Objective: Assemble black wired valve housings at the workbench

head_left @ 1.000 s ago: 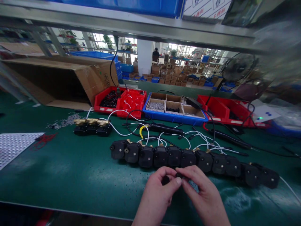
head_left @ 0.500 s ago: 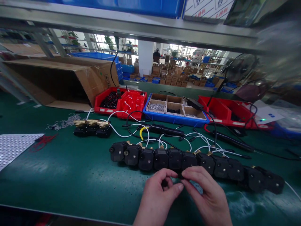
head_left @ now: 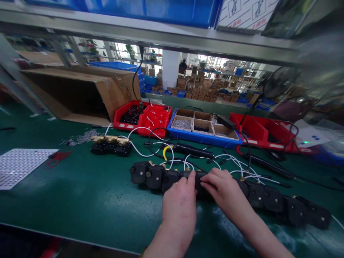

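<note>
Steadiness looks like the main need, and it starts with the left hand point(head_left: 180, 200): its index finger stretches forward over one of the black units point(head_left: 154, 180), the other fingers mostly out of sight, so whether it has hold of anything cannot be told. That hand would do best to brace the housing without nudging its neighbours out of line. Just beside it, the right hand point(head_left: 221, 188) has thumb and forefinger drawn close together at a unit's front; whether a small part sits between the tips cannot be seen. A light, square touch there should serve better than force.

The units stand side by side across the green bench point(head_left: 107, 211), from left of the hands to the far right. They are dark and blocky with bevelled corners; the two leftmost carry a small round knob and a silvery dot. The middle ones are partly covered by the hands. Those rightmost show silvery dots too.
</note>
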`<state>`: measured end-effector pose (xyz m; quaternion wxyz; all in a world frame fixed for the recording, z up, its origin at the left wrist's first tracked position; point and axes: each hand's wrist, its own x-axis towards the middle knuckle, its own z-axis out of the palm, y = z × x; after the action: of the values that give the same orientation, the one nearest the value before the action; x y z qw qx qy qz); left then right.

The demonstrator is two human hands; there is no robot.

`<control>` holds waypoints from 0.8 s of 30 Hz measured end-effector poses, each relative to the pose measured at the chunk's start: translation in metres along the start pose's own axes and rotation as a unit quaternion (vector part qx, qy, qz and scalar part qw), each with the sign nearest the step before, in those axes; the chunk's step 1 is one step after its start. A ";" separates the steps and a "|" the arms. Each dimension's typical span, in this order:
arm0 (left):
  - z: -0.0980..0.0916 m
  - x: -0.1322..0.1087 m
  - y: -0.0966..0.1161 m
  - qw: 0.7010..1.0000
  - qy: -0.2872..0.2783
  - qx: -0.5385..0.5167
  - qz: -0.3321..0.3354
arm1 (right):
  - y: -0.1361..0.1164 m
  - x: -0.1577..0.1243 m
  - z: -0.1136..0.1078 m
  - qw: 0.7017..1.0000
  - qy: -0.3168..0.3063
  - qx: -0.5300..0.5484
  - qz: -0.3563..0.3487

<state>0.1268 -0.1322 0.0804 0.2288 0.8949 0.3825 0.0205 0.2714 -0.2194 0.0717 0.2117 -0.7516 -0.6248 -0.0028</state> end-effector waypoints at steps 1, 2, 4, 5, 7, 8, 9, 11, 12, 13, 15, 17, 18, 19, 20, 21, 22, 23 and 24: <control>0.000 0.001 0.000 1.000 0.001 0.003 0.005 | 0.000 0.002 0.000 1.000 -0.004 -0.011 -0.008; 0.000 0.002 -0.001 1.000 0.003 0.003 0.011 | 0.001 0.004 0.000 1.000 -0.009 -0.019 -0.014; 0.000 0.003 -0.001 1.000 0.006 -0.002 0.019 | 0.000 0.007 0.001 0.999 -0.018 -0.025 -0.021; 0.000 0.003 -0.001 1.000 0.006 -0.006 0.022 | 0.000 0.008 0.002 0.999 -0.022 -0.025 -0.023; -0.002 0.004 -0.001 1.000 0.004 -0.013 0.025 | 0.000 0.010 0.003 0.999 -0.028 -0.030 -0.025; -0.002 0.004 -0.001 1.000 0.003 -0.014 0.025 | -0.001 0.011 0.003 0.999 -0.028 -0.035 -0.024; -0.003 0.005 0.000 1.000 0.002 -0.015 0.025 | -0.001 0.011 0.004 0.999 -0.030 -0.039 -0.020; -0.003 0.006 0.001 1.000 0.000 -0.017 0.026 | 0.000 0.012 0.004 0.998 -0.036 -0.041 -0.011; -0.004 0.006 0.001 0.999 -0.001 -0.020 0.026 | 0.001 0.013 0.004 0.998 -0.038 -0.040 -0.008; -0.004 0.007 0.001 0.999 -0.002 -0.025 0.027 | 0.002 0.013 0.004 0.998 -0.040 -0.037 -0.007; -0.005 0.008 0.002 0.999 -0.005 -0.035 0.027 | 0.004 0.013 0.004 0.998 -0.043 -0.033 -0.011; -0.007 0.009 0.004 0.999 -0.008 -0.038 0.024 | 0.005 0.013 0.003 0.998 -0.045 -0.031 -0.013; -0.008 0.009 0.005 0.999 -0.009 -0.037 0.022 | 0.005 0.012 0.003 0.998 -0.047 -0.031 -0.012; -0.009 0.010 0.006 0.999 -0.010 -0.035 0.020 | 0.004 0.012 0.003 0.998 -0.048 -0.031 -0.011; -0.010 0.010 0.007 0.999 -0.010 -0.033 0.017 | 0.004 0.012 0.003 0.998 -0.046 -0.033 -0.010; -0.011 0.010 0.008 0.999 -0.010 -0.031 0.016 | 0.004 0.012 0.002 0.998 -0.042 -0.036 -0.010; -0.012 0.010 0.008 0.999 -0.010 -0.029 0.017 | 0.003 0.013 0.002 0.998 -0.037 -0.040 -0.010; -0.012 0.011 0.009 0.999 -0.010 -0.027 0.018 | 0.003 0.014 0.002 0.998 -0.034 -0.045 -0.011; -0.012 0.011 0.009 0.999 -0.011 -0.023 0.019 | 0.003 0.015 0.001 0.998 -0.035 -0.050 -0.015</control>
<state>0.1383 -0.1250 0.0939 0.2531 0.8967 0.3623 0.0243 0.2771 -0.2055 0.0738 0.1520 -0.7514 -0.6421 -0.0113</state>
